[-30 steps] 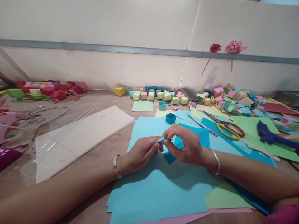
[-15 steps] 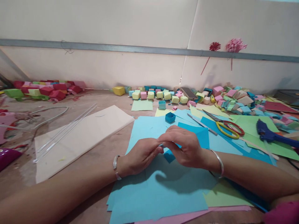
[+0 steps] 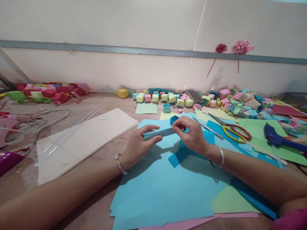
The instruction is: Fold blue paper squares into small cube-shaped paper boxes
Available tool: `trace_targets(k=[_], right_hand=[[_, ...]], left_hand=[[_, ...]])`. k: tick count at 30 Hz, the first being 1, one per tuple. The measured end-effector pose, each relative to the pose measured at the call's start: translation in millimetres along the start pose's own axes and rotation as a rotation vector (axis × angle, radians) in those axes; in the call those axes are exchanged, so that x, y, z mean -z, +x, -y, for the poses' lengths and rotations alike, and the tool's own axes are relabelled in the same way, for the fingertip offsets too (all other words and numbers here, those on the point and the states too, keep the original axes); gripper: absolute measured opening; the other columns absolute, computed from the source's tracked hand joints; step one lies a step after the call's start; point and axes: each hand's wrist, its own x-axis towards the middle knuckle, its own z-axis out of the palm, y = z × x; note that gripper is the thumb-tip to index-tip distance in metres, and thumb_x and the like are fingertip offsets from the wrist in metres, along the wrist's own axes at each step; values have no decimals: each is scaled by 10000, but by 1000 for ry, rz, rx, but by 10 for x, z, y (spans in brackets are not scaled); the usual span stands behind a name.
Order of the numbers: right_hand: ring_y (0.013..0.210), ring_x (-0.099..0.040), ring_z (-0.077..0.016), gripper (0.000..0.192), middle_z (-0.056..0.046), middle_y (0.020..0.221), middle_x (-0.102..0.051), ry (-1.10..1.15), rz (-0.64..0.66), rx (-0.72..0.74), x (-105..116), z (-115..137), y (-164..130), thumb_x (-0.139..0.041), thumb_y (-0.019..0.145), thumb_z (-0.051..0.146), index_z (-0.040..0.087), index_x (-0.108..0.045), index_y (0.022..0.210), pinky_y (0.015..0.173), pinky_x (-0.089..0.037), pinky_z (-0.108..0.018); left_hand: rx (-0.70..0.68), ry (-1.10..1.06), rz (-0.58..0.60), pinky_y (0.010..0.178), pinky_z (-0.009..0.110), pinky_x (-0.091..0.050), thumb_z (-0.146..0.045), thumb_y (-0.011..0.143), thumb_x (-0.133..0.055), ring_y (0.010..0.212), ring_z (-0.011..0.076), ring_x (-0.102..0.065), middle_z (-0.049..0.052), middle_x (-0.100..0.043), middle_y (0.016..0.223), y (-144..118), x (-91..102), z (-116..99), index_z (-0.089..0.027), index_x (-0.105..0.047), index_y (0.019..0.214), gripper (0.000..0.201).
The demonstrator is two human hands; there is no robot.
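Note:
A folded light-blue paper strip point(image 3: 159, 132) is held above the stacked blue sheets point(image 3: 165, 191). My left hand point(image 3: 141, 142) pinches its left end between thumb and fingers. At the strip's right end, my right hand point(image 3: 190, 134) closes thumb and fingertips on it. Behind my right hand, a small dark-blue paper box point(image 3: 174, 119) is partly hidden. A darker blue paper piece point(image 3: 178, 157) lies on the sheets below the right hand.
Scissors point(image 3: 233, 132), a metal-bladed cutter point(image 3: 208, 127) and a blue glue gun point(image 3: 283, 139) lie to the right. Small paper boxes point(image 3: 164, 97) line the wall, with a phone point(image 3: 193, 95) among them. On the left rest a white board point(image 3: 96, 140) and clear glue sticks point(image 3: 69, 135).
My hands have moved apart, and the folded strip between them now shows. My left hand has shifted left and opened its grasp along the strip; the right has moved slightly right.

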Motion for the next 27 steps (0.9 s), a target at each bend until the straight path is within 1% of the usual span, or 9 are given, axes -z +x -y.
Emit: trace_targets(k=[2,4,8,10,12,14,18,23,27], right_hand=[[594,-509,-107,90,10,685,-588,60,-27,-132,-18,-24,-5,-585,840,179,181,-606,752,551,-421,-244],[592,-516,-107,86,3,696,-592,72,-53,-123,-40,-29,-33,-577,847,181,179,-599,764,533,-424,-241],[682,-525,-137,109,-31,739,-601,-162,-79,404,-54,28,-115,-549,860,133,186,-592,776,604,-433,-280],[663,-505,-142,140,-24,688,-586,-345,-52,687,-52,79,-145,-555,854,105,185,-592,746,590,-400,-292],[634,-487,-144,184,-11,621,-549,-486,-22,842,-60,131,-164,-560,850,91,182,-580,691,558,-351,-296],[624,-481,-143,228,-9,601,-529,-548,-6,878,-84,168,-178,-545,864,91,180,-565,654,550,-324,-301],[646,-499,-141,183,-13,652,-560,-540,63,856,-140,181,-203,-529,897,119,171,-600,736,574,-340,-306],[817,-553,-172,124,-71,883,-626,-310,-20,666,-72,169,-176,-536,920,212,166,-605,1013,703,-461,-314],[896,-546,-203,197,-95,966,-581,-222,-124,494,14,182,-128,-564,888,169,180,-570,1085,771,-495,-357]], left_hand=[[112,-200,-28,655,289,-518,-417,718,-756,702,169,-640,7,-695,820,16,-3,-8,-179,-624,1044,425],[228,-394,15,704,306,-535,-441,716,-764,721,167,-644,18,-687,807,17,-30,-1,-163,-621,982,410],[433,-875,110,864,333,-526,-421,738,-772,857,170,-647,41,-689,893,-23,-126,18,-168,-625,932,350],[478,-1041,143,823,292,-527,-383,762,-765,800,141,-620,19,-659,809,-59,-164,5,-163,-625,870,282],[467,-1094,207,698,242,-515,-383,792,-739,678,107,-557,-7,-601,704,-105,-185,-34,-159,-613,802,258],[429,-1071,284,647,215,-488,-370,809,-725,662,95,-528,-16,-589,704,-152,-189,-84,-164,-620,836,232],[335,-871,304,765,255,-498,-345,846,-670,832,139,-588,41,-669,945,-173,-164,-99,-188,-631,1084,287],[-43,-233,132,951,376,-461,-347,884,-551,1018,241,-602,69,-702,1022,-11,-78,107,-192,-676,1022,242],[-199,122,132,879,378,-493,-262,905,-465,891,219,-626,50,-711,955,53,-23,200,-204,-673,969,225]])
